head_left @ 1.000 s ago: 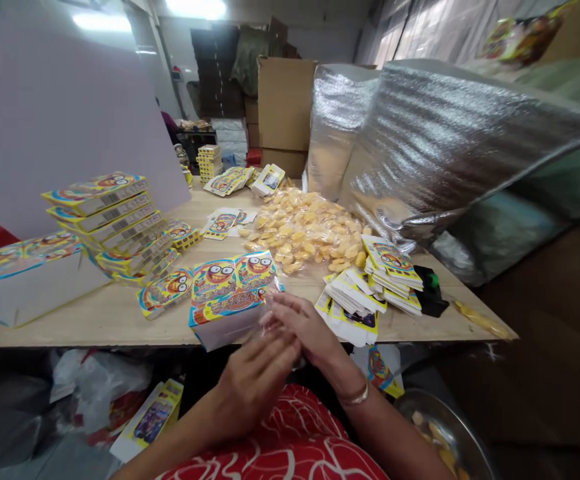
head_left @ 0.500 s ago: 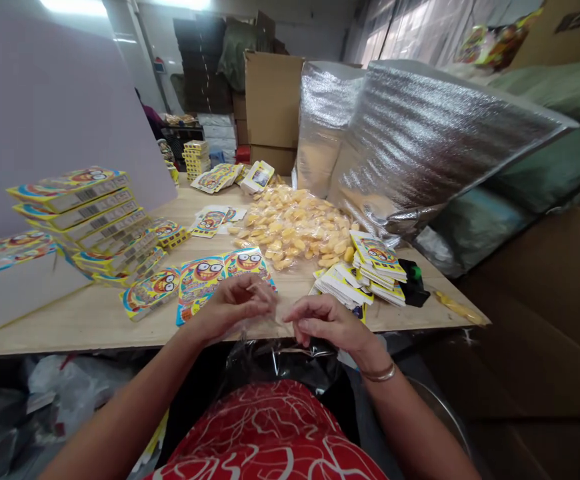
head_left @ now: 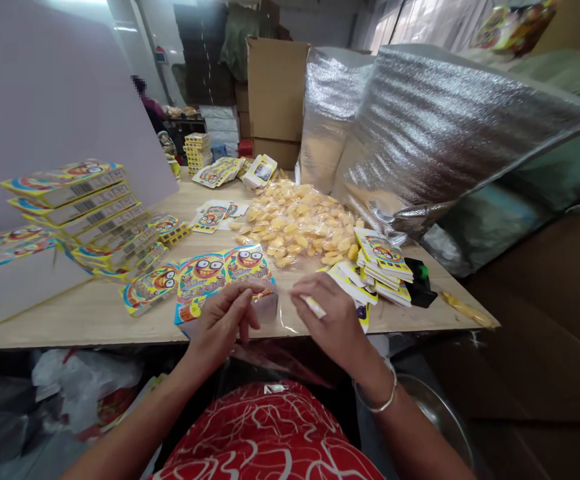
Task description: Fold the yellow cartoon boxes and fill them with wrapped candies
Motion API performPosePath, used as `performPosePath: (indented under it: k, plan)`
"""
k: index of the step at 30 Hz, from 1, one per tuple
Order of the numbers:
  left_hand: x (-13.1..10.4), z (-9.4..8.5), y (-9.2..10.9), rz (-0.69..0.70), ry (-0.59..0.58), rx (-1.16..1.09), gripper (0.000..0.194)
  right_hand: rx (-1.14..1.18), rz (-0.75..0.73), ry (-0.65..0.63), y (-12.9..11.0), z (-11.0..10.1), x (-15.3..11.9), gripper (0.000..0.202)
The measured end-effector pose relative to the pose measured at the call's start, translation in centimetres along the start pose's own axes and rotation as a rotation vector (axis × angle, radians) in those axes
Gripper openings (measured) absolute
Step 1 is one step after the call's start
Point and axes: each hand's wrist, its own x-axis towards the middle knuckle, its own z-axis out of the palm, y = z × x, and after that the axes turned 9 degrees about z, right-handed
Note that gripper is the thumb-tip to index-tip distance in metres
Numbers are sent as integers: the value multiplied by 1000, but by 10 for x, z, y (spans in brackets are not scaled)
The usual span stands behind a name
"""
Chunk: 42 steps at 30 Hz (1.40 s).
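Note:
My left hand (head_left: 226, 319) is closed in a pinch on thin clear plastic film (head_left: 284, 319), which glints between my hands. My right hand (head_left: 329, 321) faces it, fingers curled around a small white and pale-yellow piece (head_left: 315, 307); its kind is hard to make out. Just behind my left hand stands a printed display box (head_left: 203, 280) with cartoon faces in glasses. Beside it on the left leans a flat printed box (head_left: 153, 288). Beyond my hands lies a heap of yellow pieces in clear wrappers (head_left: 300, 223).
Printed boxes (head_left: 85, 200) are stacked at the left, near a larger white-sided box (head_left: 25, 287). Printed cards (head_left: 383, 260) pile up at the right beside a black tape dispenser (head_left: 420, 283). Silver foil bags (head_left: 440, 127) and a cardboard box (head_left: 277, 93) stand behind. A person (head_left: 150, 103) is far back.
My right hand has turned palm-down, and a small pale piece now shows in its fingers. My left hand has shifted slightly left and lower. The view has tilted a little.

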Motion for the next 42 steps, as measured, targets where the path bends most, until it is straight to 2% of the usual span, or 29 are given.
performPosePath:
  k: [3, 9, 14, 18, 20, 22, 25, 28, 30, 33, 35, 38, 42]
  plan:
    - [-8, 2, -3, 42, 22, 113, 37, -77, -125, -15, -22, 13, 4, 18]
    - [-21, -4, -7, 140, 4, 214, 29, -19, -59, 6, -29, 31, 10, 21]
    - [-28, -12, -5, 393, -33, 513, 22, 87, -87, -98, -28, 27, 11, 17]
    - [-31, -17, -8, 544, -69, 714, 21, -95, -228, -68, -30, 30, 5, 19]
    - [-32, -18, -11, 563, -82, 760, 19, -206, -272, -17, -28, 36, 1, 20]
    - [-32, -17, -12, 570, -80, 767, 19, -221, -272, 20, -25, 44, -2, 20]
    - [-33, -12, -9, 556, -59, 700, 19, -65, -162, 53, -18, 51, -4, 17]
    - [-33, -7, -5, 495, -29, 637, 20, 82, -55, 78, -15, 44, -1, 13]
    - [-34, -6, -5, 479, -20, 632, 19, 80, -96, 19, -18, 36, 2, 13]
    - [-35, -8, -8, 505, -41, 690, 20, -66, -227, -99, -23, 28, 3, 16]
    - [-35, -9, -13, 524, -55, 759, 20, -184, -263, -106, -25, 29, 0, 19]
    - [-34, -10, -19, 552, -71, 820, 21, -236, -258, -38, -25, 40, -9, 20]
    - [-34, -7, -19, 573, -74, 820, 21, -172, -184, 84, -18, 57, -10, 20]
